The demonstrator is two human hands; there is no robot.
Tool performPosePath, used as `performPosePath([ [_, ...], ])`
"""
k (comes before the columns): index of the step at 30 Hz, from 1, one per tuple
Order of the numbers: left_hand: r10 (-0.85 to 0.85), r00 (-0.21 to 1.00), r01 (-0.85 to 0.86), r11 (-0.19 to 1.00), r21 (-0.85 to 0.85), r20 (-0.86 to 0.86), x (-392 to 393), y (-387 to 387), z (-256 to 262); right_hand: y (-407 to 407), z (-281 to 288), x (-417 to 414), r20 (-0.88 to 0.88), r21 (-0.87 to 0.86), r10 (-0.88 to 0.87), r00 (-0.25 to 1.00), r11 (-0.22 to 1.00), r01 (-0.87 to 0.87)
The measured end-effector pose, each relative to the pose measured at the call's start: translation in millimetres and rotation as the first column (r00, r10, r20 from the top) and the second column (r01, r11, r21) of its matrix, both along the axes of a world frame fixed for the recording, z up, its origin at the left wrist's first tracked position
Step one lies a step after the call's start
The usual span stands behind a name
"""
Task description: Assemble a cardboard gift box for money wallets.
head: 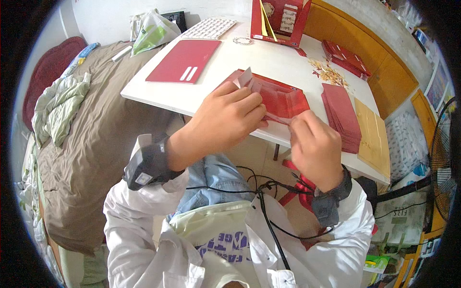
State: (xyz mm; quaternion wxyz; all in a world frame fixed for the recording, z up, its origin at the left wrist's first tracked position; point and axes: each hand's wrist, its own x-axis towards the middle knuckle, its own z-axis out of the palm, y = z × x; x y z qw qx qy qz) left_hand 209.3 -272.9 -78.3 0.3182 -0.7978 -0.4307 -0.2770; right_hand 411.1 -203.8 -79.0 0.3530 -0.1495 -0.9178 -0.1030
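Near the front edge of the white table (pixel 230 46), my left hand (pixel 230 118) pinches a clear plastic film (pixel 252 84) at its upper left part. My right hand (pixel 315 147) grips the lower right end of the same film between thumb and fingers. Under and within the film lies a shiny red item (pixel 284 100), partly covered by my left hand. To the right of my right hand is a stack of dark red card pieces (pixel 340 115), with a tan sheet (pixel 372 138) beside it.
A red folder (pixel 183 61) and a patterned white sheet (pixel 209 28) lie at the left. An open red box (pixel 281 21) stands at the back, near a small ring-shaped item (pixel 243 41). Red packs (pixel 345 59) lie at the back right. Black cables (pixel 263 190) hang before my body.
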Motion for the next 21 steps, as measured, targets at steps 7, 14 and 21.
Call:
performPosePath([
  [7,0.085,0.984,-0.099,0.992,-0.084,-0.154,9.6,-3.9,5.2,-2.7,5.3,-11.2,-0.021,0.03,0.077,0.997,0.997,-0.077],
  [14,0.033,0.999,-0.032,0.999,0.035,-0.028,1.0,-8.6,-2.5,-6.1,2.5,-3.2,-0.026,-0.045,0.074,0.997,0.996,-0.076],
  [21,0.055,0.99,-0.056,0.998,0.001,-0.128,7.5,-12.8,4.2,-3.2,5.0,-14.5,-0.018,0.071,0.15,0.989,0.986,-0.148],
])
